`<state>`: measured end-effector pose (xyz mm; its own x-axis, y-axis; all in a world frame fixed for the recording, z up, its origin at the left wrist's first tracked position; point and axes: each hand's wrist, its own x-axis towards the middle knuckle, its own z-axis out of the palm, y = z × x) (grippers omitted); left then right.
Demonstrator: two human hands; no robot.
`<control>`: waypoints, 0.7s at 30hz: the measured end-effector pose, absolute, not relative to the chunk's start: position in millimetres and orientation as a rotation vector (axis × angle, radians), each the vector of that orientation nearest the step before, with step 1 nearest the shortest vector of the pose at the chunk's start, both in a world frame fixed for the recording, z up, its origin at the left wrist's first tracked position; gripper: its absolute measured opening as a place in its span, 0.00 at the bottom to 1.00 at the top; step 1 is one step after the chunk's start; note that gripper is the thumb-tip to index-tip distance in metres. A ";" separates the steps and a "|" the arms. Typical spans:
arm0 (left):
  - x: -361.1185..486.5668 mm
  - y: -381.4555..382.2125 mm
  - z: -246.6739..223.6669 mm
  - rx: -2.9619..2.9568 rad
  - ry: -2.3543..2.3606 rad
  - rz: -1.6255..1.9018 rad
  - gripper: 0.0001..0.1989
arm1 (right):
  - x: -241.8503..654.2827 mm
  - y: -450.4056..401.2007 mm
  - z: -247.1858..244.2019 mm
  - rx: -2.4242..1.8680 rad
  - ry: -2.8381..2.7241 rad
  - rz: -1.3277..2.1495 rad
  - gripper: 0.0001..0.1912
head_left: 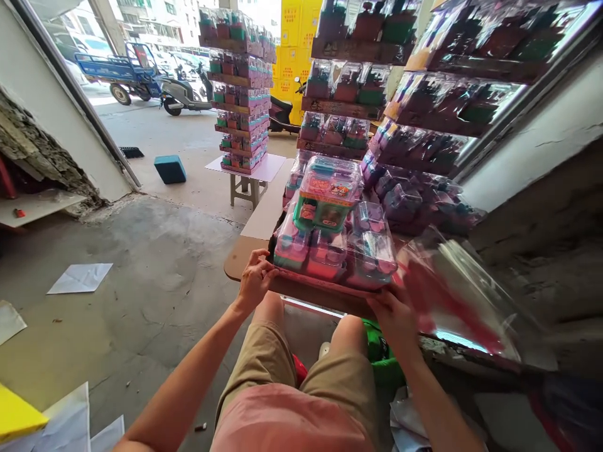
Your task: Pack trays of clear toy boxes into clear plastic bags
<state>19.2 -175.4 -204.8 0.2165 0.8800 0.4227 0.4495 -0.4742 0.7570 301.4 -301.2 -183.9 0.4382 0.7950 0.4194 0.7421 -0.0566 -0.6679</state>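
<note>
A tray of clear plastic packs with pink and teal contents (330,251) rests on a brown board (235,258) before me. My left hand (257,276) is closed on the tray's near left corner. At the near right corner, my right hand (393,311) grips the tray edge with bent fingers. On top of the packs sits a box with a clear pink lid and teal base (327,193); neither hand touches it.
Stacked trays of similar packs (336,81) rise behind and to the right (424,144). Another stack (242,94) stands on a stool (247,188). Clear plastic sheeting (461,295) lies at the right. Papers (80,278) and a blue block (170,169) are on the floor.
</note>
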 end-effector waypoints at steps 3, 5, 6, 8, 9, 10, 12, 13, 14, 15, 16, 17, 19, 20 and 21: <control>19.2 -173.8 -205.2 2.043 1.208 1.175 0.06 | 301.4 -299.5 -183.9 -1.813 -1.315 0.090 0.15; 18.9 -172.8 -205.0 2.057 1.191 1.161 0.06 | 301.7 -298.5 -184.1 -1.801 -1.309 0.096 0.16; 18.5 -172.2 -204.7 2.062 1.181 1.152 0.06 | 302.0 -297.9 -184.2 -1.790 -1.308 0.100 0.16; 17.3 -171.1 -203.6 2.068 1.158 1.136 0.07 | 302.5 -297.0 -184.1 -1.771 -1.310 0.115 0.16; 16.5 -170.5 -202.9 2.069 1.144 1.127 0.07 | 302.8 -296.6 -184.0 -1.765 -1.313 0.126 0.16; 15.6 -169.9 -202.3 2.072 1.127 1.118 0.07 | 303.0 -296.3 -183.9 -1.761 -1.317 0.137 0.16; 14.0 -168.7 -201.2 2.080 1.098 1.098 0.08 | 303.6 -296.0 -184.0 -1.750 -1.328 0.153 0.16; 13.3 -168.1 -200.8 2.086 1.089 1.088 0.08 | 303.8 -295.9 -184.4 -1.743 -1.333 0.154 0.16; 12.8 -167.5 -200.7 2.092 1.084 1.082 0.08 | 304.1 -295.8 -185.1 -1.736 -1.339 0.152 0.16; 12.5 -167.0 -200.7 2.099 1.083 1.080 0.08 | 304.4 -295.8 -186.0 -1.728 -1.344 0.147 0.16; 12.3 -166.5 -200.9 2.108 1.081 1.082 0.09 | 304.9 -295.7 -187.2 -1.720 -1.348 0.138 0.15; 12.2 -166.1 -201.3 2.116 1.078 1.088 0.09 | 305.4 -295.5 -188.6 -1.709 -1.352 0.130 0.15; 12.1 -165.5 -202.6 2.133 1.072 1.102 0.09 | 306.7 -294.9 -191.5 -1.686 -1.363 0.117 0.15; 12.1 -165.4 -203.5 2.141 1.070 1.109 0.09 | 307.3 -294.5 -193.0 -1.678 -1.368 0.113 0.15; 12.0 -165.3 -204.5 2.148 1.069 1.116 0.09 | 307.9 -294.1 -194.3 -1.672 -1.373 0.105 0.14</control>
